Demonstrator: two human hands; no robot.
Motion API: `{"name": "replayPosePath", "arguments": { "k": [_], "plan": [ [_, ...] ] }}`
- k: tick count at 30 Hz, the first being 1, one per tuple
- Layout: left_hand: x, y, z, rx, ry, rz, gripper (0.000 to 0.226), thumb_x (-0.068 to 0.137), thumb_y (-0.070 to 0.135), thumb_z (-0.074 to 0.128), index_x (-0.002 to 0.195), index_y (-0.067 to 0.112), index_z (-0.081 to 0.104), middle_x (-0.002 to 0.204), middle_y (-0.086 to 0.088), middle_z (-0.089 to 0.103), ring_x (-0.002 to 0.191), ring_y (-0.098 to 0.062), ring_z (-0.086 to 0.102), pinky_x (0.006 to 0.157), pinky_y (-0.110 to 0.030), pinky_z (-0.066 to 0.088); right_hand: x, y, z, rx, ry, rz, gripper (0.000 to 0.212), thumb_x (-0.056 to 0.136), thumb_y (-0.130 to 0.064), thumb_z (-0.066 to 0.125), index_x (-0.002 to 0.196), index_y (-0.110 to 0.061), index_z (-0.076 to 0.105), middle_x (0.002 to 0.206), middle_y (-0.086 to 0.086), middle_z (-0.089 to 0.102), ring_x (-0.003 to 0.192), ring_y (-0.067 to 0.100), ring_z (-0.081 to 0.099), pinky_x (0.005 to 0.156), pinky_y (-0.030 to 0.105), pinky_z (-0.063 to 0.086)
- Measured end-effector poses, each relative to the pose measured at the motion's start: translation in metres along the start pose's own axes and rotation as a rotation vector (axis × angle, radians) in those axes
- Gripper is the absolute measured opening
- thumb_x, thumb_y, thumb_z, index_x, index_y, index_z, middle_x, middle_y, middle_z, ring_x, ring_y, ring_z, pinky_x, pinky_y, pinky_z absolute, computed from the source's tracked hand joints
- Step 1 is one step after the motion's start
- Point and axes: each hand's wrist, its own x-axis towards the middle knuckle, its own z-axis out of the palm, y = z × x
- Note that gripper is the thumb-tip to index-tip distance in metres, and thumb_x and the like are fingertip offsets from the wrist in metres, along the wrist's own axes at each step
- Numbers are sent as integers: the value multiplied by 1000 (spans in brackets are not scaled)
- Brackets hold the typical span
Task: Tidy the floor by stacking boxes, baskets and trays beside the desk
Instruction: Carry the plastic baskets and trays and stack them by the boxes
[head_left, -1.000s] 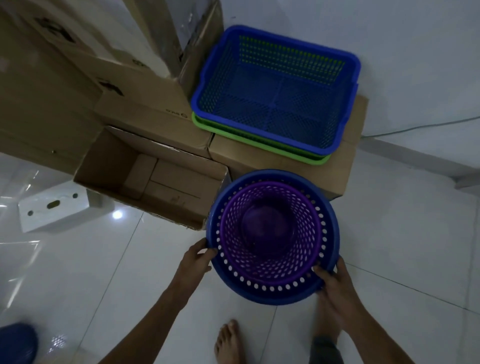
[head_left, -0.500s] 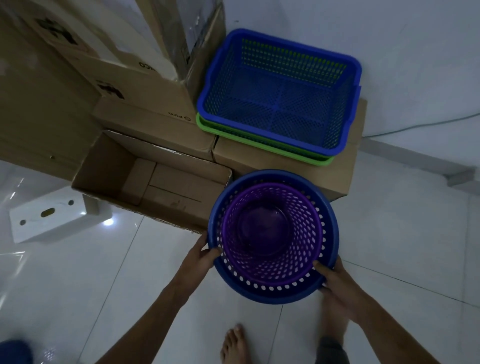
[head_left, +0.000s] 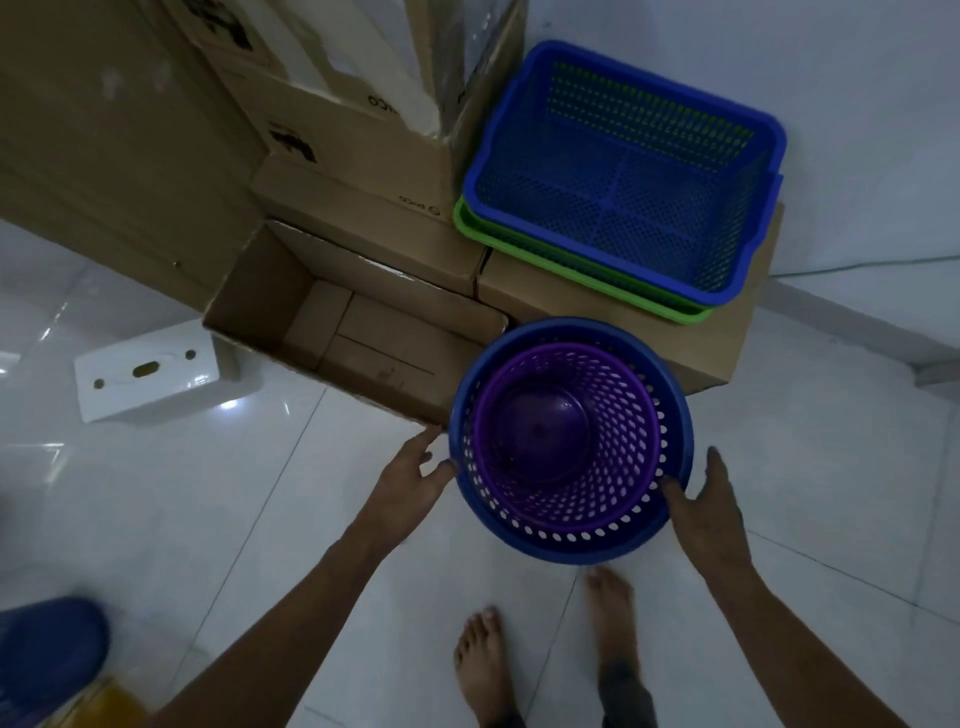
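A round blue basket (head_left: 540, 540) with a purple basket (head_left: 613, 499) nested inside stands on the white tiled floor, right in front of a shut cardboard box (head_left: 722, 343). My left hand (head_left: 410, 480) is at its left rim with fingers spread, only the thumb near the rim. At the right rim, my right hand (head_left: 709, 512) has its fingers stretched out and its thumb resting on the edge. A blue rectangular basket (head_left: 623, 171) sits in a green tray (head_left: 571, 265) on top of that box.
An open empty cardboard box (head_left: 363, 332) lies left of the round baskets, with taller boxes (head_left: 332, 130) stacked behind it. A white perforated block (head_left: 148, 376) lies on the floor at left. A blue object (head_left: 47, 649) shows at bottom left. My bare feet (head_left: 483, 660) stand below the baskets.
The nested round baskets have come down onto the floor by the boxes. Both hands have loosened from the rim and their fingers have spread.
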Motion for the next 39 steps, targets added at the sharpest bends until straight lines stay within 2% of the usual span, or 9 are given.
{"name": "replayPosePath", "arguments": {
  "k": [3,6,11,17,20,23,29,35,39],
  "plan": [
    [-32,5,-16,62,50,114,39,97,28,52,136,25,46,142,6,46,115,-3,46,88,-11,38,-36,-28,-1,-183,11,-331,47,94,-13,56,139,-13,42,133,9,49,121,22,44,99,41,42],
    [-74,8,-35,60,70,172,27,97,22,52,124,25,56,128,7,55,105,-3,55,78,-3,43,-76,-55,8,-257,-183,-460,39,94,-12,57,130,-24,50,132,-4,50,120,12,45,94,30,43],
    [-150,1,-61,-28,169,201,19,94,15,54,110,17,64,107,4,64,87,-7,61,79,-23,52,-145,-111,44,-285,-609,-483,34,93,-10,58,105,-43,57,113,-30,57,106,-14,52,79,9,48],
    [-225,-49,-88,-48,326,77,22,96,22,50,112,20,64,111,8,65,93,-5,61,83,-23,52,-194,-156,97,-354,-923,-416,21,94,-18,58,100,-38,63,97,-24,70,99,-2,64,86,19,52],
    [-257,-71,-102,-119,423,-11,22,98,23,48,114,24,63,113,12,64,96,-1,59,86,-21,50,-208,-173,121,-429,-1003,-500,21,94,-21,58,101,-40,63,94,-23,72,97,0,66,88,24,54],
    [-289,-96,-116,-235,550,-69,20,98,20,49,110,25,64,112,13,64,97,-1,59,85,-20,51,-224,-189,149,-474,-1063,-557,20,94,-19,57,98,-38,63,90,-27,69,90,-2,66,84,22,54],
    [-334,-168,-144,-431,756,-201,19,97,18,51,104,31,63,107,17,64,96,3,60,80,-14,49,-260,-212,218,-553,-1117,-668,22,94,-10,57,93,-29,67,77,-14,72,79,4,68,73,11,51],
    [-353,-274,-191,-552,980,-315,17,97,19,52,109,26,61,105,16,62,94,4,58,73,-9,46,-315,-221,333,-628,-1150,-792,17,95,-12,56,93,-26,67,78,-9,72,76,7,67,74,28,54],
    [-349,-360,-229,-537,1049,-355,20,97,23,52,114,24,61,114,14,58,103,-1,57,83,-18,49,-350,-204,420,-691,-1188,-822,13,96,-21,55,96,-28,66,82,-12,71,79,5,67,77,32,53]
  ]
}}
